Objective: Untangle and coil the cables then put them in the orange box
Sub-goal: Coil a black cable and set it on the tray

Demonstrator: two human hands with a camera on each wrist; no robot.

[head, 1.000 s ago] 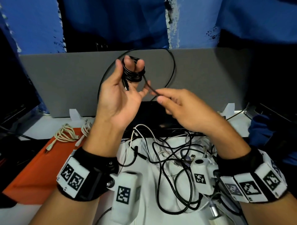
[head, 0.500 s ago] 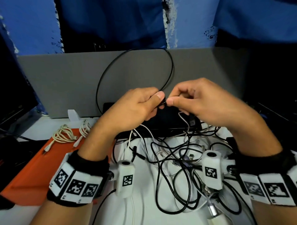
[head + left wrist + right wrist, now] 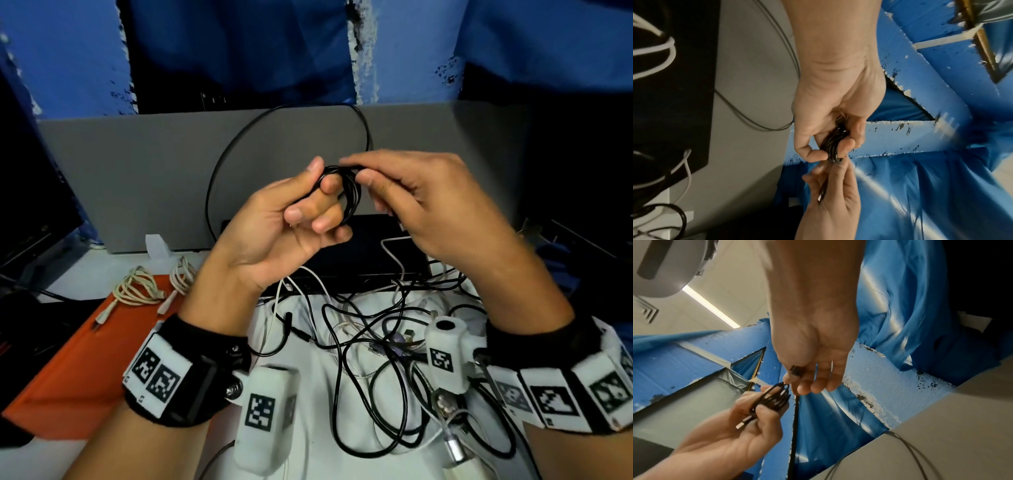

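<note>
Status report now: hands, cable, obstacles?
Left hand holds black coil. Right hand pinches its loose end. Tangle on table, not blocking.

White table [image 3: 68, 270]: orange box [image 3: 78, 370] at 9 o'clock holding two coiled beige cables [image 3: 137, 291]; tangle of black and white cables [image 3: 370, 342] centre; black slab [image 3: 370, 260] at 12 o'clock.

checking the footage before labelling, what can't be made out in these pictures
- Head view: inside of the flat orange box, cut by the left edge.
- Head view: far part of the black coiled cable, behind the left hand and right hand.
- Right wrist view: blurred black plug.
</note>
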